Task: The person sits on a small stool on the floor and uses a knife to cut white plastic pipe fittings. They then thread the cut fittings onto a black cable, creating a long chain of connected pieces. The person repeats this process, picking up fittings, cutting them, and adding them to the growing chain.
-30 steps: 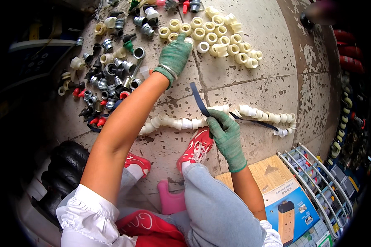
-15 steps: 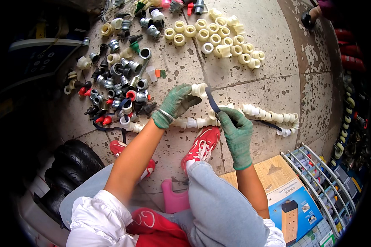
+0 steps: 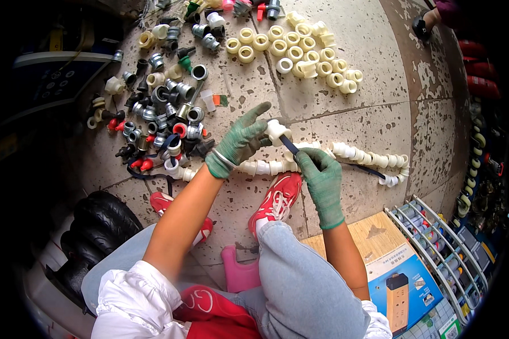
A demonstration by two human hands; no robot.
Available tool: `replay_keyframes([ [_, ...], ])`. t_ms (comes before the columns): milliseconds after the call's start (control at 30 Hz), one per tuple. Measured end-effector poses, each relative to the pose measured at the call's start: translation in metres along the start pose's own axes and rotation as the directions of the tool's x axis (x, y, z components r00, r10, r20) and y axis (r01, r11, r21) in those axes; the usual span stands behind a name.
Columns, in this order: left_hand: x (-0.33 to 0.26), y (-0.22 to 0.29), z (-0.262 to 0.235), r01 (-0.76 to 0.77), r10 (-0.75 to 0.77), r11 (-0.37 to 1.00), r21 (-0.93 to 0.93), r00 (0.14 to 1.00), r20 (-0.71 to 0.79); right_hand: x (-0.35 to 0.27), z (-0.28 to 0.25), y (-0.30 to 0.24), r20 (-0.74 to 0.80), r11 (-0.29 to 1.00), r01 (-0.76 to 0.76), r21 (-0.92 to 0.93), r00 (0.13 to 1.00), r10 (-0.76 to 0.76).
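White pipe fitting (image 3: pixel 276 131) is now pinched in the left hand (image 3: pixel 240 141), lifted just above the tiled floor (image 3: pixel 373 101); a second ago that hand was reaching into the far pile of white fittings (image 3: pixel 300 51). The right hand (image 3: pixel 321 175) has its fingers closed on a dark cord (image 3: pixel 290 148), whose end meets the fitting, so threading looks under way. The strung row of fittings (image 3: pixel 367 155) lies beside them.

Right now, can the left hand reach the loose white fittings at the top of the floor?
Probably yes. The left hand holds a white fitting, but bare floor separates it from the loose white fittings.
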State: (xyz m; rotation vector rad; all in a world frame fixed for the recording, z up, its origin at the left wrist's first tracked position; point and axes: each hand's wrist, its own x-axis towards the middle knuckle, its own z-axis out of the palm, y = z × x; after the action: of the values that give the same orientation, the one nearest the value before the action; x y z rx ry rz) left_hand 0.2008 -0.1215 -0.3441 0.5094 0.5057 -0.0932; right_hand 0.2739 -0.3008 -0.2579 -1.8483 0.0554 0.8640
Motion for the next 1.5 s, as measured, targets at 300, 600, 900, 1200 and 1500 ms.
replay_keyframes([
  [300, -0.008, 0.001, 0.027, -0.026, 0.048, 0.900, 0.435, 0.998, -0.039, 0.009, -0.003, 0.034, 0.016, 0.893, 0.238, -0.381, 0.968, -0.251],
  [600, -0.016, 0.030, 0.084, -0.180, 0.192, 0.905, 0.385, 0.981, 0.007, 0.013, 0.002, 0.013, 0.321, 0.840, 0.381, -0.387, 0.909, -0.265],
  [900, 0.043, 0.046, 0.046, -0.231, 0.290, 0.879, 0.417, 0.953, -0.084, -0.001, 0.013, -0.003, 0.227, 0.986, 0.048, 0.160, 0.970, -0.084],
  [1200, 0.131, 0.041, 0.001, 0.034, 0.485, -0.538, 0.842, 0.829, 0.277, -0.012, 0.012, -0.007, 0.198, 0.970, 0.218, -0.112, 0.961, -0.193],
  [1500, 0.077, 0.017, -0.013, 0.011, 0.240, 0.565, 0.825, 0.955, -0.177, -0.003, 0.007, -0.002, -0.100, 0.986, 0.120, 0.118, 0.989, -0.109],
])
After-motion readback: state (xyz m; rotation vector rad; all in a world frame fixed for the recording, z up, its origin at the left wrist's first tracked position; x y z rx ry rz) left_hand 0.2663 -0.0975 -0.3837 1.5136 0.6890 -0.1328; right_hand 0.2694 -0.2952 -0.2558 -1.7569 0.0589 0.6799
